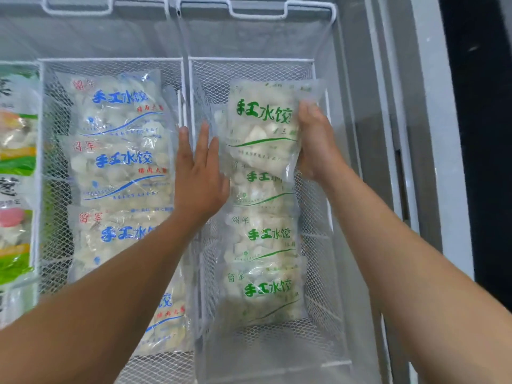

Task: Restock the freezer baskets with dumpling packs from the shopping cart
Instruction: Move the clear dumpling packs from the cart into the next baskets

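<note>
A clear dumpling pack with green lettering [263,126] is at the far end of the right white mesh basket [322,206]. My right hand [315,145] grips its right edge. My left hand [198,173] has straight fingers against the pack's left side. Under and nearer than it, three more green-lettered packs [266,239] lie in a row in the same basket. The middle basket [55,189] holds several blue-lettered dumpling packs [122,162], partly hidden by my left forearm.
A third basket at the far left holds colourful printed packs [16,176]. The freezer's grey rim and sliding-lid rail [388,134] run along the right. Bare mesh floor [277,345] shows at the near end of the right basket. The shopping cart is out of view.
</note>
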